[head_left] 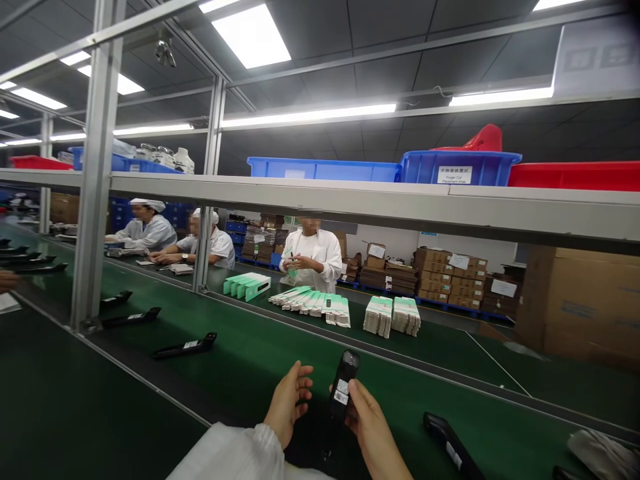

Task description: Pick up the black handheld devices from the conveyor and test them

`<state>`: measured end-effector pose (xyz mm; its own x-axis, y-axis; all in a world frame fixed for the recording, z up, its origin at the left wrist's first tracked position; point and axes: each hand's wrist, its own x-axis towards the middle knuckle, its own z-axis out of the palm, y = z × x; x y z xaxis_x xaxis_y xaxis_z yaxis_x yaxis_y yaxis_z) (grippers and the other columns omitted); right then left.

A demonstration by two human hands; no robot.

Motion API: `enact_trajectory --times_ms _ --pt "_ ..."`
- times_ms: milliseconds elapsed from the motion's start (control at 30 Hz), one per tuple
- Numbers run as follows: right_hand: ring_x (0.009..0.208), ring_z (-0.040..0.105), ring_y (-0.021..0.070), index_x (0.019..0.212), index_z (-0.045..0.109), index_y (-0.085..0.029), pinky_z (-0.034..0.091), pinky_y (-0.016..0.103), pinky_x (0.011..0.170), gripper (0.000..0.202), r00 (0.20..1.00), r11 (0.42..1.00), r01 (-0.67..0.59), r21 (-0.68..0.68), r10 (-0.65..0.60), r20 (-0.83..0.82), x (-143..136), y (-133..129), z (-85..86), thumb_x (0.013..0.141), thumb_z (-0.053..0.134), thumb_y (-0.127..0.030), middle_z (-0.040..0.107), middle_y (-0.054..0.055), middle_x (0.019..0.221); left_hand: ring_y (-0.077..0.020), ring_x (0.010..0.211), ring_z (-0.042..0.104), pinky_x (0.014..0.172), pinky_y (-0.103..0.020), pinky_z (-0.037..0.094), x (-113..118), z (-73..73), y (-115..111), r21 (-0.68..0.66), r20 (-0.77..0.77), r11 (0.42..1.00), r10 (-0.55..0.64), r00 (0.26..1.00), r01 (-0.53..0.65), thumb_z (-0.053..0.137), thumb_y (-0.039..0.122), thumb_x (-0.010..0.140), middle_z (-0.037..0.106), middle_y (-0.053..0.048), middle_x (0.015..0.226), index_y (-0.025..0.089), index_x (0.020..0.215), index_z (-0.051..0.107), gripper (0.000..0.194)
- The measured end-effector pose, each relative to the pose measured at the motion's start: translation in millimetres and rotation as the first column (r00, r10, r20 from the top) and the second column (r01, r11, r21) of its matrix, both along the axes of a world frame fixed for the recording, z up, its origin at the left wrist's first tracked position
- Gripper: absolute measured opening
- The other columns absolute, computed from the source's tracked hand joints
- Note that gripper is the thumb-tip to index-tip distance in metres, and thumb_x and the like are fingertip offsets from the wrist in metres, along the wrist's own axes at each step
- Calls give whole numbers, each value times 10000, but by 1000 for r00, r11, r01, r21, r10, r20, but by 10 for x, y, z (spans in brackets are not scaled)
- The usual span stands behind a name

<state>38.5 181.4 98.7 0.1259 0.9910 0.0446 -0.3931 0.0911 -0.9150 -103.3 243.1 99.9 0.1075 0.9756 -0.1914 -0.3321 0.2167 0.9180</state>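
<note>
Gripping labelled device point(341, 388); bin point(460, 160): "Finger Cot Placement Area"

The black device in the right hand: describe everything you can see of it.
The black device is long and slim, apparently plastic, with a glossy, rounded far end. A white label on its upward-facing side carries a printed code, too small to read. The right hand grips it from the right over the green surface, its far end leaning slightly right. The left hand is open beside it, apart from it. Its near end is lost in the dark.
</note>
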Motion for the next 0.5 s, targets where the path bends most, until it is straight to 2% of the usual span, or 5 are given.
enact_trajectory --times_ms 133,300,367,500 --pt "779 638 216 904 649 -166 467 297 719 556 999 998 -18 -52 20 35 1 -31 21 631 611 -649 700 67 836 -100 574 477 526 -222 340 17 43 -62 39 -37 998 -50 998 51 559 639 624 523 25 694 161 889 602 548" --pt "595 606 184 730 619 -167 439 280 569 535 977 988 111 -110 -88 193 100 30 -82 659 531 -690 668 57 704 -97 570 469 519 -220 337 32 111 -137 57 -79 995 -77 994 81 560 597 643 509 27 692 161 869 596 493" --pt "604 594 178 720 609 -179 439 278 588 463 928 981 168 -95 -125 352 176 76 -158 699 529 -635 656 50 700 -94 572 469 524 -217 337 37 122 -150 63 -111 994 -86 990 93 576 543 646 504 33 690 174 855 593 425" --pt "715 601 228 801 619 -205 437 315 663 259 755 959 282 -35 -199 625 320 128 -287 697 586 -441 638 50 735 -84 564 459 515 -204 320 61 108 -151 95 -196 988 -98 976 118 566 442 660 497 37 682 189 823 597 303"
